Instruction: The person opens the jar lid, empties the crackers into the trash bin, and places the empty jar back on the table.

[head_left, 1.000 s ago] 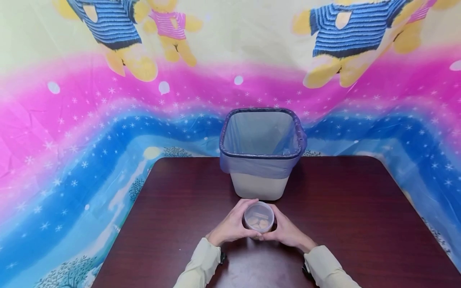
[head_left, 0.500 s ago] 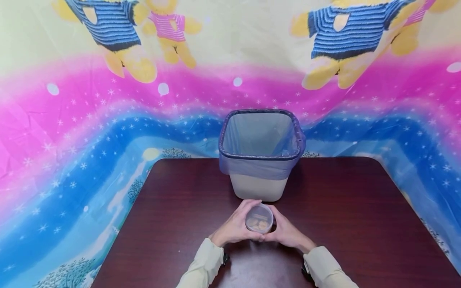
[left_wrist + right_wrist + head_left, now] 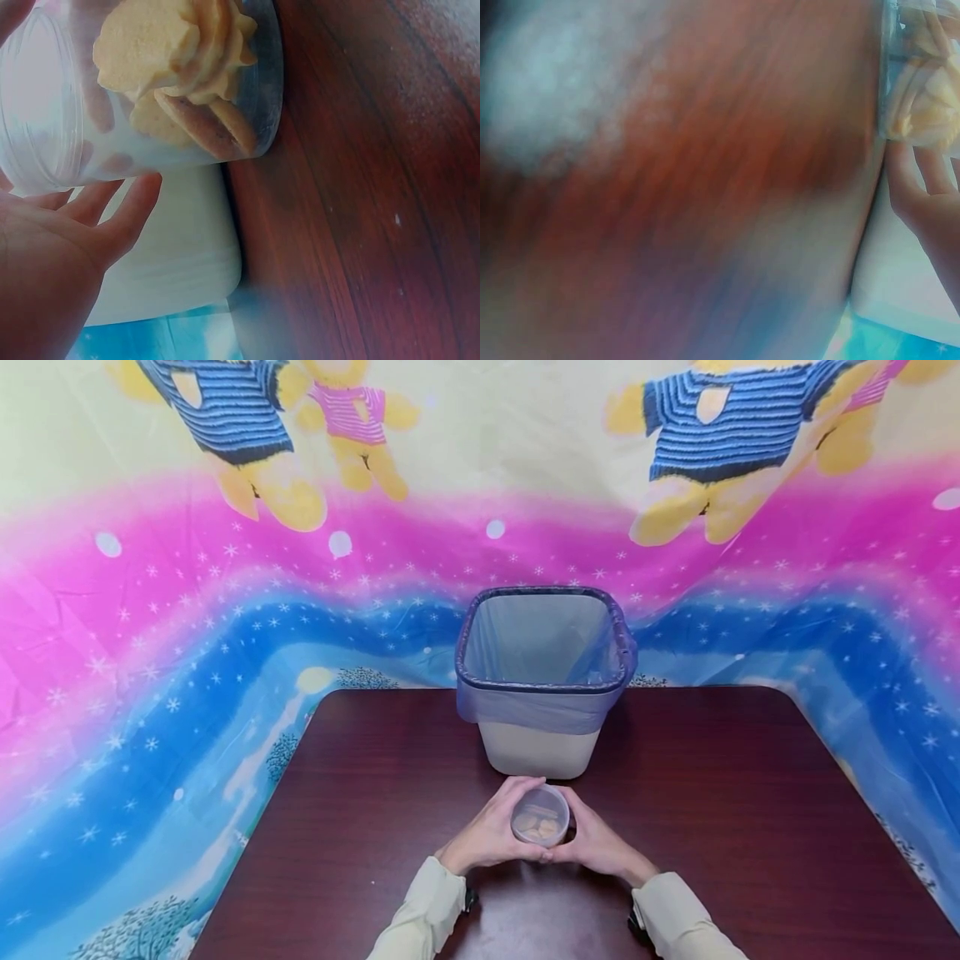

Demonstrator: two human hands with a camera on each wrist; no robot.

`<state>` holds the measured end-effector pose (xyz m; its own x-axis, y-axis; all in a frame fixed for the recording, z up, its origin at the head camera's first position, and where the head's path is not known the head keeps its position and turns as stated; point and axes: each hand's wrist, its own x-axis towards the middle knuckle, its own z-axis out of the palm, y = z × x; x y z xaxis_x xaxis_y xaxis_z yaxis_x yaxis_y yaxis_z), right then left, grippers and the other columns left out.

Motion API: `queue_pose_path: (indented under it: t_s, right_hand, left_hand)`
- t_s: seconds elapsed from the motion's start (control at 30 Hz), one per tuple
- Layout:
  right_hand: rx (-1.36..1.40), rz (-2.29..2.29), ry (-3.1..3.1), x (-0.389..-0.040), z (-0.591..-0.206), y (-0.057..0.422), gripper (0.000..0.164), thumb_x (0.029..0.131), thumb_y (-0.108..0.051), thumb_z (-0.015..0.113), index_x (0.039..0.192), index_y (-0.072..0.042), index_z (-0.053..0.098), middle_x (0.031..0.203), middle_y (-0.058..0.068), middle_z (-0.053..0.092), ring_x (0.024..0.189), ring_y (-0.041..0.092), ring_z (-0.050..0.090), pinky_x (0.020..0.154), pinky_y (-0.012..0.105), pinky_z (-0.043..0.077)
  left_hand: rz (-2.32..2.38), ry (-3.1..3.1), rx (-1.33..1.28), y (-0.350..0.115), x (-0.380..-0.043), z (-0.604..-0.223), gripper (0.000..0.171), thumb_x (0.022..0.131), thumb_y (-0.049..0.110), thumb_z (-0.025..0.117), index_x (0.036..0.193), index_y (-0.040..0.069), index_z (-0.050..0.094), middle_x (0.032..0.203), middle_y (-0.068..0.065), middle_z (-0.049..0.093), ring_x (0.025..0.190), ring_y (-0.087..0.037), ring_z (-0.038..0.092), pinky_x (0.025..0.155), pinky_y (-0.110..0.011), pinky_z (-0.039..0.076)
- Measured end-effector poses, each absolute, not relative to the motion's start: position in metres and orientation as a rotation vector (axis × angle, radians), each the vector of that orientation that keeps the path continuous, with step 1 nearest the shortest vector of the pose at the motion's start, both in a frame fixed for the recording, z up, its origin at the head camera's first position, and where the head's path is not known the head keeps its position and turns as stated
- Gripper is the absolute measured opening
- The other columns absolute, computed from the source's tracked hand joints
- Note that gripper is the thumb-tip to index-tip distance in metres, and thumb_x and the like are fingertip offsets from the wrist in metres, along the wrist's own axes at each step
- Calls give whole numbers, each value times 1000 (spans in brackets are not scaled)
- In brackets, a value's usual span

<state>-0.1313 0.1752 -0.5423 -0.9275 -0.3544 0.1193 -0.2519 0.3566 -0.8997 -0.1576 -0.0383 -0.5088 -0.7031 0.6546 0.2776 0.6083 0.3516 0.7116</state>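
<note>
A clear round plastic jar stands upright between both hands in the head view, with its lid on top. Pale scalloped cookies lie inside it, seen through the wall in the left wrist view. My left hand curls round the jar's left side, and my right hand wraps its right side. The two thumbs meet at the near side. In the right wrist view the right hand's fingers reach behind the jar. The far fingertips are mostly hidden in the head view.
Just beyond the jar stands a pale bin lined with a bluish plastic bag. Everything stands on a dark reddish wooden table. A printed cloth with bears and snowflakes hangs behind and along the sides.
Both hands keep their grip on the jar. Between the first frame and now the left hand shifts slightly and the jar turns or tilts a little; the last half second shows almost no movement.
</note>
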Motion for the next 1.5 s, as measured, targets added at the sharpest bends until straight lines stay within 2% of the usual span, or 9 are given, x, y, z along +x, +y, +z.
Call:
queue_pose_path:
  t_s: [0.23, 0.57, 0.8, 1.03, 1.2, 1.33, 1.5]
  right_hand:
    - [-554, -1640, 2512, -131, -541, 174, 88, 63, -32, 90, 136, -24, 42, 132, 2, 56, 117, 22, 54, 97, 24, 40]
    - [-526, -1671, 2484, -131, -541, 175, 86, 63, -29, 90, 135, -23, 44, 130, 2, 57, 116, 23, 54, 97, 24, 40]
    - [-532, -1678, 2469, -131, -540, 176, 88, 63, -28, 91, 136, -24, 42, 130, 2, 57, 115, 22, 54, 96, 23, 40]
    - [-487, -1691, 2434, -132, -541, 175, 91, 60, -30, 93, 135, -26, 43, 132, 0, 56, 117, 21, 54, 97, 23, 40]
    - [-510, -1684, 2439, -132, -541, 175, 90, 61, -30, 92, 137, -22, 42, 134, 1, 55, 118, 23, 54, 96, 23, 41]
    - [-561, -1719, 2408, -132, -543, 175, 88, 64, -26, 90, 137, -20, 42, 134, 4, 54, 118, 26, 54, 96, 23, 40]
    - [-611, -1760, 2372, -133, -545, 175, 88, 65, -21, 90, 138, -21, 41, 135, 6, 54, 119, 28, 53, 97, 22, 39]
  left_hand:
    - [1283, 2545, 1196, -41, -157, -508, 98, 65, 35, 89, 147, 18, 37, 139, -1, 45, 125, -19, 49, 105, -30, 41]
    - [1302, 2550, 1184, -46, -157, -508, 98, 64, 38, 90, 146, 22, 38, 137, 2, 47, 124, -14, 49, 105, -30, 42]
    - [1300, 2566, 1219, -52, -157, -508, 91, 69, 32, 88, 145, 12, 41, 135, -3, 49, 120, -19, 53, 102, -31, 44]
    - [1295, 2572, 1198, -57, -157, -505, 90, 69, 32, 87, 145, 13, 41, 134, -4, 51, 120, -20, 53, 103, -32, 43]
    - [1280, 2590, 1164, -62, -157, -505, 88, 70, 30, 87, 143, 10, 42, 132, -6, 54, 120, -16, 52, 104, -33, 43]
    - [1293, 2570, 1099, -66, -156, -504, 86, 70, 26, 86, 143, 12, 43, 132, -3, 55, 122, -12, 50, 106, -36, 41]
    - [1319, 2584, 1089, -70, -156, -505, 84, 69, 22, 87, 142, 19, 45, 123, -1, 57, 118, -12, 53, 104, -34, 42]
